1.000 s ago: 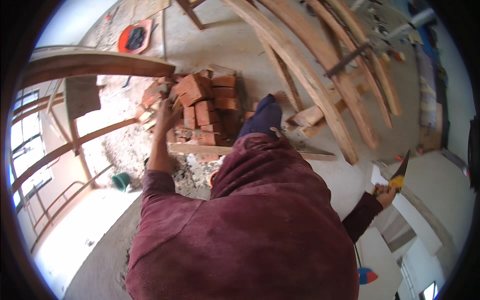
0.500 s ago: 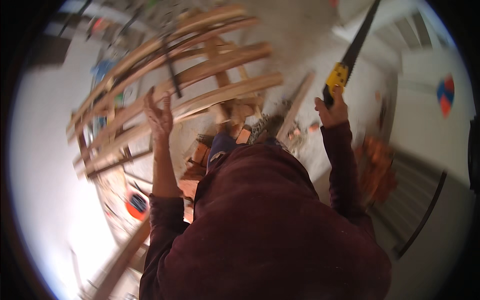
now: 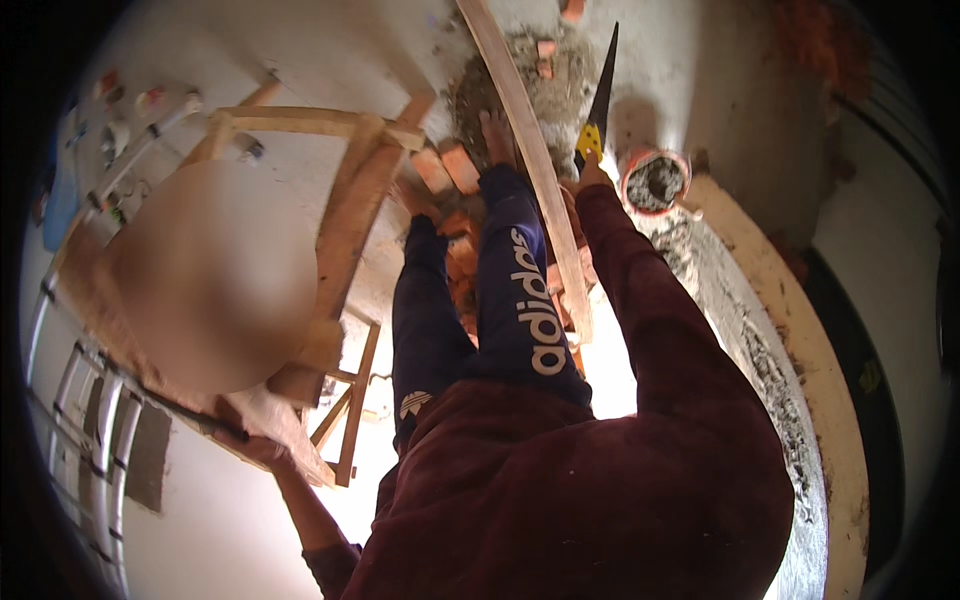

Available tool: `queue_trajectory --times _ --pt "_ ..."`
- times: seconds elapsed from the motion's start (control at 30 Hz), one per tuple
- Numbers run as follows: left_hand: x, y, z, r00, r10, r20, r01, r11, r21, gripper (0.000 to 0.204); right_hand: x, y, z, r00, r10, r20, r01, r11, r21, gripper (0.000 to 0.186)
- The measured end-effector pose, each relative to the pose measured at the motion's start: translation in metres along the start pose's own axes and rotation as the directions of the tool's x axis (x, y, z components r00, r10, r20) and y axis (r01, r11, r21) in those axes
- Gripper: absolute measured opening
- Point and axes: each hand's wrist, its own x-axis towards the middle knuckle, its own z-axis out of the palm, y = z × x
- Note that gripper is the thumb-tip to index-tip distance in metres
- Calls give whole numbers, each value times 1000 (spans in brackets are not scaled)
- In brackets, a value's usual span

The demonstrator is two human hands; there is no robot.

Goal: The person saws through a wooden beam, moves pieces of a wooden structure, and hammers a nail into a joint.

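In my right hand [image 3: 593, 172] is a handsaw [image 3: 592, 137] with a yellow and black handle, its dark blade pointing away from me. Low on the left, my left hand [image 3: 258, 449] is by the near edge of a rough wooden frame [image 3: 350, 205]. Its fingers look curled on the end of a dark, thin bar [image 3: 185, 412], though blur softens the grip. A smooth blurred patch hides the frame's middle. Between my legs and the saw arm stands a long wooden plank [image 3: 530, 140].
Broken bricks [image 3: 460, 167] lie around my feet beside grey mortar on the floor. Right of the saw is a bucket [image 3: 655, 183] of mortar. A metal ladder [image 3: 98, 440] is at the far left, and a long pale board [image 3: 800, 330] curves down the right side.
My view has swung round. My left hand, open and raised before, is now lower beside the frame, at the dark bar. The right hand still grips the saw.
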Motion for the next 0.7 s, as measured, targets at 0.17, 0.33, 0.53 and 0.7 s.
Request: queue_trajectory --times 0.17,0.33,0.53,0.7 --pt "-19 27 9 961 273 -39 -245 912 330 62 31 -11 68 990 -37 -138 49 995 88 97" --pt "-4 12 -21 965 260 -41 -238 929 282 49 52 -12 117 995 96 -42 -80 955 285 95" --pt "0 61 -5 984 67 163 -155 775 613 48 3 -14 52 996 -51 -73 68 962 265 102" --pt "66 49 -16 935 -318 158 308 948 82 44 -69 -32 -78 912 -405 -60 371 754 542 96"
